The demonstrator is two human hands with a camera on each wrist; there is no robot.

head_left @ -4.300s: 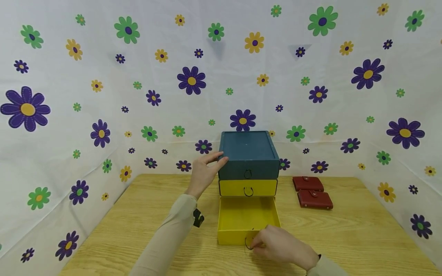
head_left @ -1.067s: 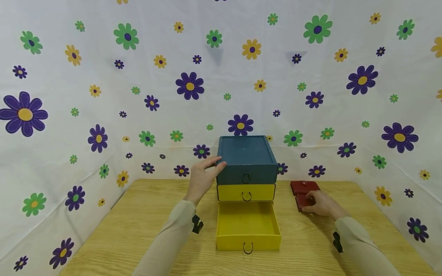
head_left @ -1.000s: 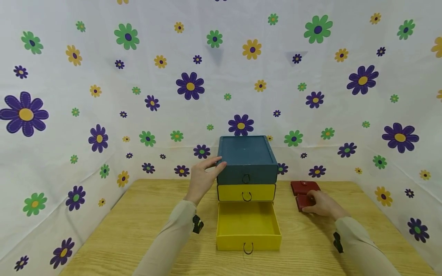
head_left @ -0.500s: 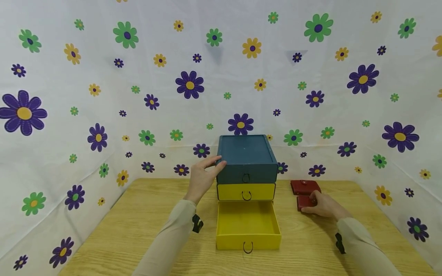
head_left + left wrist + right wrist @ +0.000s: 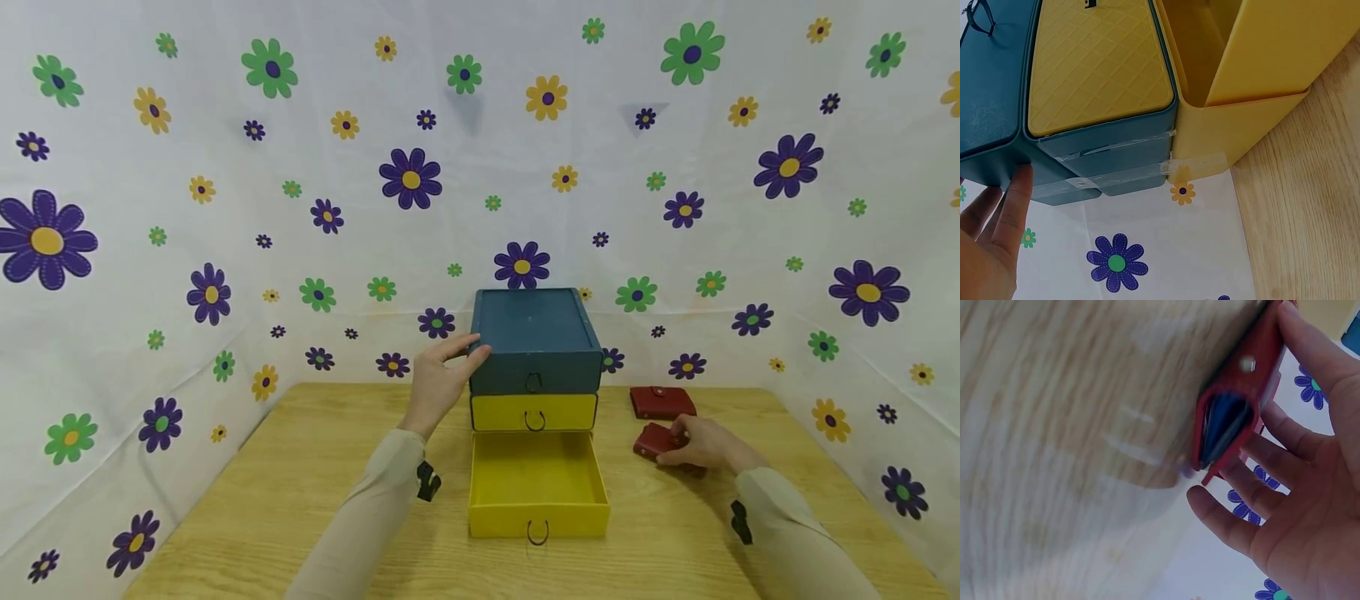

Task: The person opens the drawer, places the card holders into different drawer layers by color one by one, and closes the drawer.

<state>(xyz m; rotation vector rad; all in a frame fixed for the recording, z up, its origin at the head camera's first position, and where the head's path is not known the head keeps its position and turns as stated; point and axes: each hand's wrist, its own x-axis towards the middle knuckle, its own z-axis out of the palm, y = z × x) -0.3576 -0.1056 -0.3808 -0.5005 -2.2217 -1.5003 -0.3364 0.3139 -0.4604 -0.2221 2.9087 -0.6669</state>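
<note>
My left hand [image 5: 437,382] rests its fairly straight fingers and thumb on the left side of the blue top box [image 5: 536,372] of a stacked drawer unit. In the left wrist view, the fingertips of that hand [image 5: 1000,228] touch the blue side wall. My right hand [image 5: 707,443] grips a red snap wallet [image 5: 653,438] right of the unit, partly covering it. Seen from the right wrist, the wallet [image 5: 1265,345] is edge-on, with blue sleeves inside. Thumb and fingers of the hand [image 5: 1316,481] are on opposite sides of it. Its contact with the table is unclear.
A second red wallet [image 5: 663,404] lies just behind the held one. The yellow bottom drawer [image 5: 538,522] is pulled out, nothing seen inside, its ring handle at the front. Above it a yellow middle drawer [image 5: 504,412] is closed. A flowered white cloth [image 5: 337,250] surrounds the wooden table [image 5: 315,492].
My right hand has gone from the bottom drawer's ring to the nearer wallet, gripped it, and just turned it slightly away from the other wallet. My left hand stays on the blue box.
</note>
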